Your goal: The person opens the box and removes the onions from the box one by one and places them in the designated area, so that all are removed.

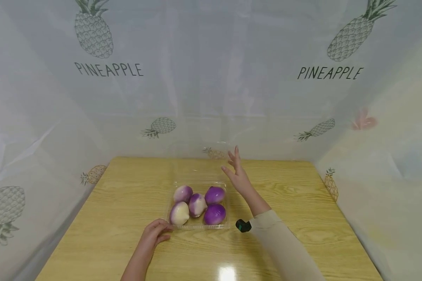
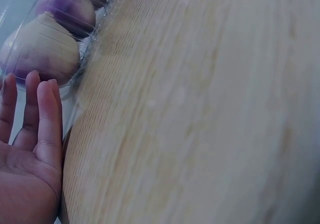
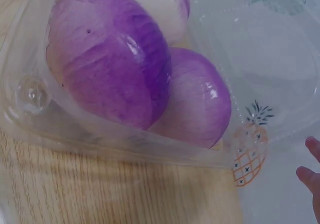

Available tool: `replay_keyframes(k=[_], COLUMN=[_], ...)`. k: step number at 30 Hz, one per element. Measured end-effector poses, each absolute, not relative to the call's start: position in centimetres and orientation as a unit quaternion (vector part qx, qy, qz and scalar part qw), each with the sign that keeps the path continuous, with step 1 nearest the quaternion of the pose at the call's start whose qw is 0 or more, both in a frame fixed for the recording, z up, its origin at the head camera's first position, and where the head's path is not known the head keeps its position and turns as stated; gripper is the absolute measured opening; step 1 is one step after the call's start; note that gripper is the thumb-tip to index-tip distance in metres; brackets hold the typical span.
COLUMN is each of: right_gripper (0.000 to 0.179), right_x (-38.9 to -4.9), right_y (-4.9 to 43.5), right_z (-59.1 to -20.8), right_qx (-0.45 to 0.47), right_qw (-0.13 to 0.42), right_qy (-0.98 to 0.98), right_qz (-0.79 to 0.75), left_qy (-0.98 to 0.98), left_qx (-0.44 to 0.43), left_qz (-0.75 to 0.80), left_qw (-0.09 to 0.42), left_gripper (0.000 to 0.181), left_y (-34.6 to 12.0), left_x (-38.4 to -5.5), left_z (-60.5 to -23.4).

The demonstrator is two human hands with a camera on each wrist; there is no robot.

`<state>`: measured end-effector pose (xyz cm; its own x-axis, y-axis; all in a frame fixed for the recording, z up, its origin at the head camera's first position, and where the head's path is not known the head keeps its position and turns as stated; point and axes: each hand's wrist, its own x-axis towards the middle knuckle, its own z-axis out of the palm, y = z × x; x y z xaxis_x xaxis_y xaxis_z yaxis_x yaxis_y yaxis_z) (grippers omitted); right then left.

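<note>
A clear plastic clamshell container sits on the table with its lid raised at the back. Inside lie several onions, some deep purple, others mostly white. My left hand is at the container's front left corner, fingers extended; in the left wrist view its fingertips come right up to the clear wall beside a white-and-purple onion. My right hand is raised by the lid's right edge with its fingers spread and nothing in its grasp. Only its fingertips show in the right wrist view.
The wooden table ends at the back against a pale curtain printed with pineapples, which also hangs along both sides. A small black device is at the right sleeve's cuff, right of the container.
</note>
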<state>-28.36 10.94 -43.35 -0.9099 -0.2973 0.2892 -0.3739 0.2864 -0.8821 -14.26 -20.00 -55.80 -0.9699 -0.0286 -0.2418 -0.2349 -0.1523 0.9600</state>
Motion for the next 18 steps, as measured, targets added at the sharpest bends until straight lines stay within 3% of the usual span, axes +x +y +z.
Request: replay_keyframes(k=[8,18], right_gripper=[0.089,0.079], right_x=[-30.7,-30.6], right_y=[11.2,10.8], right_z=[-47.7,-49.5], right_qx=[0.196,0.163], right_qw=[0.023,-0.018], right_qy=[-0.802,-0.838], right_qz=[0.564,0.520], left_qy=[0.644,0.652], left_qx=[-0.105,-0.102], left_qz=[0.754,0.748], left_qw=[0.070,0.067], left_gripper=[0.016,0.017], left_y=[-20.0,-19.9], left_x=[-14.3,-14.3], left_z=[-55.8,-55.9])
